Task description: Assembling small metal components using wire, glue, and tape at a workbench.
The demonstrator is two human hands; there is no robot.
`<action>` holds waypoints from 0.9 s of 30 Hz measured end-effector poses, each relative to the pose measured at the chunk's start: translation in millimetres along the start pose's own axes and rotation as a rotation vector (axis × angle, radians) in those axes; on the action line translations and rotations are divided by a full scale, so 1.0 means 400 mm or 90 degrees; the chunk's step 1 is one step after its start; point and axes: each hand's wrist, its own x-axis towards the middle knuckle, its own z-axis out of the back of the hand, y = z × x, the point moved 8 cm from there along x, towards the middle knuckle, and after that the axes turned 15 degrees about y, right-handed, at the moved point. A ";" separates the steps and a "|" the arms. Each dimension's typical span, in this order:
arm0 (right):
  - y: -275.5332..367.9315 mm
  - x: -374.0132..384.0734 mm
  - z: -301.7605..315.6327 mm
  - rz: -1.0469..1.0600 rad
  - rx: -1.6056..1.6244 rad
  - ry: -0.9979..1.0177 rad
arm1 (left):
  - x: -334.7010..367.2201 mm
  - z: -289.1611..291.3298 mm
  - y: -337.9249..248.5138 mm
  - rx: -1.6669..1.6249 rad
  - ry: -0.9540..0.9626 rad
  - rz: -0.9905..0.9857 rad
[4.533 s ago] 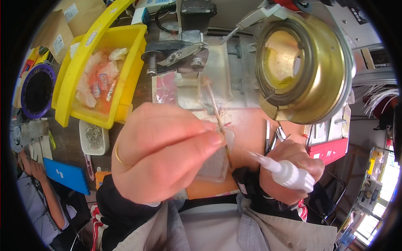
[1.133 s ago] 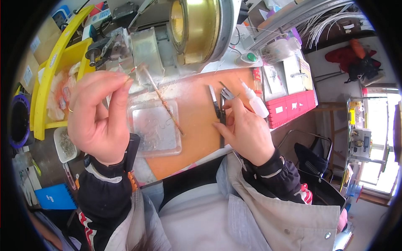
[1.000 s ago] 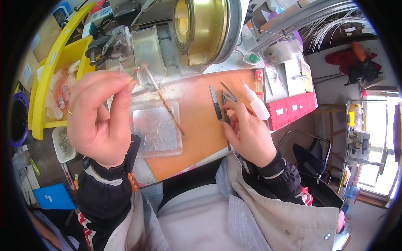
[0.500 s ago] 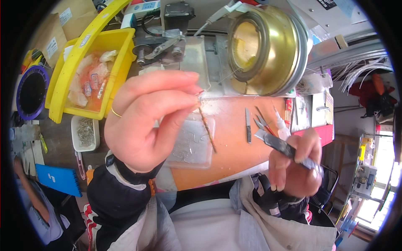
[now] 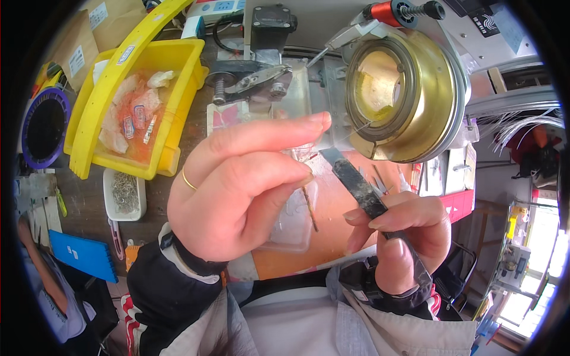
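Thumb and fingers of my left hand [image 5: 228,190] are pinched around a thin brown stick [image 5: 310,210], whose lower end hangs down below the thumb. Its gripped end is mostly hidden by the fingers. My right hand [image 5: 409,237] is closed on a flat, dark-handled blade [image 5: 359,187]. The blade's pale tip points up and left, close to my left fingertips; I cannot tell whether it touches anything. Behind both hands lies the orange work mat [image 5: 332,255], with a clear plastic box [image 5: 285,234] on it holding thin wire pieces.
A large brass drum [image 5: 439,101] stands just beyond my hands, beside a clamp mechanism [image 5: 255,83]. On the left are a yellow basket [image 5: 193,77], a white tub [image 5: 141,207] of small metal pieces and a blue folder [image 5: 83,254]. Slim tools [image 5: 378,178] lie behind the blade.
My right hand has brought the blade up and left, close to my left fingertips, with its fingers rearranged on the handle. My left hand has shifted right with the stick. The view has shifted slightly.
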 end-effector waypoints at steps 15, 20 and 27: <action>-0.019 0.009 -0.010 -0.062 -0.107 0.041 | -0.002 -0.007 0.005 -0.022 -0.009 -0.001; -0.020 0.010 -0.021 -0.065 -0.131 0.049 | -0.002 0.002 0.000 0.006 -0.015 -0.004; -0.016 0.002 -0.015 -0.040 -0.090 0.033 | 0.001 -0.007 -0.004 -0.005 0.015 0.009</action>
